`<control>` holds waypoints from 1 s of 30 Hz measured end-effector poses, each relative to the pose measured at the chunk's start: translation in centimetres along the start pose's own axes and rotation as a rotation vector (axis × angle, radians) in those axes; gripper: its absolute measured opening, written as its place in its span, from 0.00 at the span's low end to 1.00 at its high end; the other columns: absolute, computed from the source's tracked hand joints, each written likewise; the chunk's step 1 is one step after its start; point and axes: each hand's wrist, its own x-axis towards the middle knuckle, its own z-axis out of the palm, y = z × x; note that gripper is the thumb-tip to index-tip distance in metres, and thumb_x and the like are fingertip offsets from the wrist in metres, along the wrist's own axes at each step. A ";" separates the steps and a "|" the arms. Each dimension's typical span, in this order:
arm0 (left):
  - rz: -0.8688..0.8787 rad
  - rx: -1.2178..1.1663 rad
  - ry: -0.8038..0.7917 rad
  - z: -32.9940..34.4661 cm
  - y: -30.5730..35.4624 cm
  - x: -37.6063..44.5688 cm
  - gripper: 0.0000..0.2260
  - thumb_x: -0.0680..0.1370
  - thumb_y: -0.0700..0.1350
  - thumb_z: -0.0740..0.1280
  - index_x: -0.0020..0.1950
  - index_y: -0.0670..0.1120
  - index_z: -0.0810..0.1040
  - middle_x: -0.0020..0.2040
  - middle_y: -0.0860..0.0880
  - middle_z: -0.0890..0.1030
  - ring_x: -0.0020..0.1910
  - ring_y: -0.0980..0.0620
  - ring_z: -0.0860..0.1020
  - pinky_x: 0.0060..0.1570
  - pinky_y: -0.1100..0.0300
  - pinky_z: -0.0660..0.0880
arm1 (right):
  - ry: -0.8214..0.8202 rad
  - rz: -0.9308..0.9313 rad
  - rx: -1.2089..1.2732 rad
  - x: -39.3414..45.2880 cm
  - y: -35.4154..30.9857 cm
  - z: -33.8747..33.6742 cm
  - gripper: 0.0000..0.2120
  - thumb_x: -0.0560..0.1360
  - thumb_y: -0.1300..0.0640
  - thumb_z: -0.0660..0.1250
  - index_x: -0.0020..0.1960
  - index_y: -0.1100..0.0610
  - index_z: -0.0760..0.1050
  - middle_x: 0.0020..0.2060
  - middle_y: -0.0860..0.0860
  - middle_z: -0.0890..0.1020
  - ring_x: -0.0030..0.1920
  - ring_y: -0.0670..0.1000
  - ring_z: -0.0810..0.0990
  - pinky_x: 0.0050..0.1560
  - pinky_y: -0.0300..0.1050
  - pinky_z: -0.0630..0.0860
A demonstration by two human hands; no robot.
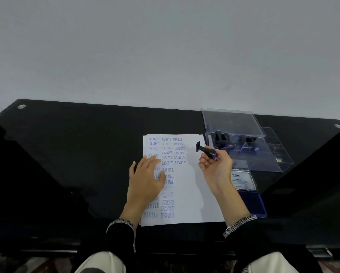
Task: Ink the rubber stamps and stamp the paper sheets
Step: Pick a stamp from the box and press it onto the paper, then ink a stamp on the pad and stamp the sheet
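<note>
A stack of white paper sheets (192, 180) lies on the black table, its top sheet covered on the left and middle with blue stamped words. My left hand (146, 177) rests flat on the sheet's left side, fingers straight. My right hand (215, 168) holds a black rubber stamp (205, 150) by its handle, lifted above the paper's right edge, the stamp face pointing left. An open blue ink pad (252, 203) with its lid (243, 180) folded back sits just right of the paper.
A clear plastic box (259, 154) with compartments holding several more black stamps (221, 136) stands at the back right, its lid open. The glossy black table (76, 154) stretches left. A pale wall rises behind it.
</note>
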 end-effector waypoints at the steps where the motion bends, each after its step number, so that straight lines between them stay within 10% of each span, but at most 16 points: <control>1: 0.004 0.000 0.000 0.0 0.0 0.0 0.21 0.79 0.55 0.62 0.71 0.52 0.70 0.74 0.56 0.67 0.76 0.54 0.58 0.75 0.50 0.45 | -0.004 0.000 -0.006 0.0 0.0 0.0 0.11 0.77 0.59 0.58 0.47 0.63 0.77 0.30 0.55 0.77 0.32 0.50 0.73 0.35 0.39 0.72; 15: -0.031 0.039 -0.014 -0.9 3.4 0.0 0.12 0.80 0.43 0.62 0.62 0.52 0.78 0.62 0.56 0.76 0.64 0.56 0.71 0.73 0.50 0.51 | -0.020 -0.394 -0.523 -0.8 -3.1 -3.1 0.07 0.78 0.66 0.60 0.49 0.57 0.74 0.36 0.56 0.81 0.35 0.52 0.78 0.36 0.43 0.74; 30: 0.042 -0.074 0.021 4.0 9.0 -1.5 0.13 0.78 0.49 0.67 0.62 0.48 0.78 0.64 0.52 0.77 0.66 0.51 0.71 0.70 0.54 0.60 | 0.144 -0.601 -0.991 0.9 -10.9 -7.7 0.11 0.78 0.48 0.63 0.47 0.55 0.78 0.36 0.50 0.81 0.38 0.47 0.79 0.43 0.41 0.76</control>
